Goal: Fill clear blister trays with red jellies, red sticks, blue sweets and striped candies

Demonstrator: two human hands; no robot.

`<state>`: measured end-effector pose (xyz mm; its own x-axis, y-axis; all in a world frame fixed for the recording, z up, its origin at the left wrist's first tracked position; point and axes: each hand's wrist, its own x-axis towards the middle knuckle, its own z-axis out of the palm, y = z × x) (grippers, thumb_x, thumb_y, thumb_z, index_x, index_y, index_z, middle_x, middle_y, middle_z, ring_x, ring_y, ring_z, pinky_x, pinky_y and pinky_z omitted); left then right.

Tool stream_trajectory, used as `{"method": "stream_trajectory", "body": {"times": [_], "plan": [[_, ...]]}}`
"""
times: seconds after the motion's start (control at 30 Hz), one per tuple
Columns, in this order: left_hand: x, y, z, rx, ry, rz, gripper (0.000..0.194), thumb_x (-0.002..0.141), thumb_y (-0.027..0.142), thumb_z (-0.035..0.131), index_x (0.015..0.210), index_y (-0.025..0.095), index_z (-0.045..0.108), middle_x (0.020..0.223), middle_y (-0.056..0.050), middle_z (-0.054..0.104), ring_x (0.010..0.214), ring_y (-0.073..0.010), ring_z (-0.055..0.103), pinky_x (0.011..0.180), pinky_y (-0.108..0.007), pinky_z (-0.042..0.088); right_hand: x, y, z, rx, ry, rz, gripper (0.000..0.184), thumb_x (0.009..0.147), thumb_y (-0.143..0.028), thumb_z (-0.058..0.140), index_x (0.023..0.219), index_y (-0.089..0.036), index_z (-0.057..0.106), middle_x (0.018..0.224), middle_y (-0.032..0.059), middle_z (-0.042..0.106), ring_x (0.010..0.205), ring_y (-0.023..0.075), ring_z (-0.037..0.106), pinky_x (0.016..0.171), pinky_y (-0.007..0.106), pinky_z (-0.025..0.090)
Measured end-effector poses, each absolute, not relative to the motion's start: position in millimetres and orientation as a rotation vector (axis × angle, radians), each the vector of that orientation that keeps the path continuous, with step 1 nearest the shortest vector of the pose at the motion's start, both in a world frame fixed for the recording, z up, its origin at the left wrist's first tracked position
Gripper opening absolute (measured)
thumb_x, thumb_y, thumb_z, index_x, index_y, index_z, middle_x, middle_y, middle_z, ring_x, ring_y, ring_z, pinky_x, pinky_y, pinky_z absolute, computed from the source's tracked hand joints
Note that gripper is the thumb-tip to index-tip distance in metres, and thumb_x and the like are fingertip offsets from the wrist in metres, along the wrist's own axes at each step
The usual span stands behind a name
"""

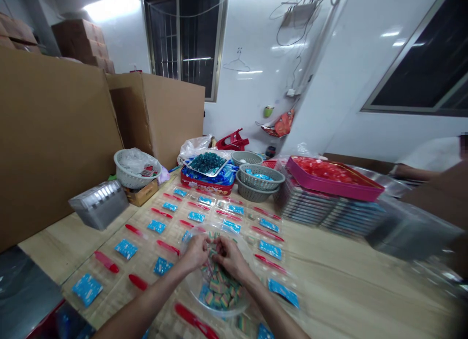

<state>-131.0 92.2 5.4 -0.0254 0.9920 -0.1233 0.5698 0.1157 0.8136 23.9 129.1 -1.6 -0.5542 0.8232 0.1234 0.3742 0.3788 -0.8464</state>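
The fingers of the left hand (195,253) and right hand (229,259) curl closed on striped candy cubes (221,288), low at centre, inside a clear plastic bowl (246,266) atop clear trays (141,263) of blue sachets (126,249) and red spoons (106,261).

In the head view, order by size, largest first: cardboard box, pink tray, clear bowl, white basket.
Cardboard box, largest; then the pink tray; the clear bowl and white basket look alike, and the bowl's nearness makes ranking them unsure.
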Motion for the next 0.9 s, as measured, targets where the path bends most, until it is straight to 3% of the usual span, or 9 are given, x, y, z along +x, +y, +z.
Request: {"method": "stream_trajectory", "body": {"times": [0.2, 0.33, 0.43, 0.63, 0.9], "plan": [[-130, 92, 6, 1.585, 1.658, 0.739, 0.024, 0.055, 0.002, 0.051, 0.073, 0.013, 0.063, 0.058, 0.003, 0.056, 0.058, -0.0128, 0.054, 0.052, -0.02, 0.038, 21, 128, 6, -1.051, -2.2, 0.99, 0.017, 0.059, -0.008, 0.055, 0.073, -0.017, 0.058, 0.062, -0.0046, 0.049, 0.061, 0.0117, 0.043, 0.056, 0.022, 0.029], [-133, 89, 13, 1.688, 1.698, 0.707, 0.022, 0.051, 0.006, 0.059, 0.071, 0.013, 0.063, 0.062, 0.003, 0.057, 0.06, -0.0132, 0.05, 0.053, -0.022, 0.034, 14, 124, 11, -1.099, -2.259, 0.932, 0.018, 0.057, -0.007, 0.053, 0.072, -0.016, 0.06, 0.06, -0.004, 0.05, 0.059, 0.0116, 0.043, 0.056, 0.022, 0.028], [-135, 87, 16, 1.799, 1.834, 0.627, 0.017, 0.053, 0.005, 0.056, 0.067, 0.014, 0.061, 0.062, 0.002, 0.056, 0.062, -0.0134, 0.05, 0.054, -0.023, 0.031, 8, 122, 10, -1.071, -2.285, 0.872, 0.025, 0.057, -0.004, 0.05, 0.075, -0.016, 0.061, 0.064, -0.0029, 0.052, 0.061, 0.0119, 0.045, 0.058, 0.023, 0.029], [-136, 82, 13, 1.846, 1.88, 0.513, 0.022, 0.057, 0.003, 0.052, 0.072, 0.015, 0.061, 0.068, -0.001, 0.06, 0.069, -0.0156, 0.054, 0.058, -0.023, 0.034, 10, 120, 0, -1.039, -2.28, 0.823, 0.023, 0.06, -0.004, 0.047, 0.077, -0.017, 0.055, 0.066, -0.0018, 0.052, 0.062, 0.0132, 0.045, 0.057, 0.023, 0.029], [-130, 72, 13, 1.971, 1.597, 0.785, 0.035, 0.063, 0.003, 0.047, 0.091, 0.017, 0.06, 0.089, -0.005, 0.066, 0.083, -0.0195, 0.059, 0.072, -0.026, 0.044, 10, 113, -2, -0.969, -2.219, 0.808, 0.03, 0.06, -0.002, 0.043, 0.083, -0.02, 0.05, 0.074, -0.0007, 0.056, 0.069, 0.0157, 0.05, 0.059, 0.025, 0.03]]}}
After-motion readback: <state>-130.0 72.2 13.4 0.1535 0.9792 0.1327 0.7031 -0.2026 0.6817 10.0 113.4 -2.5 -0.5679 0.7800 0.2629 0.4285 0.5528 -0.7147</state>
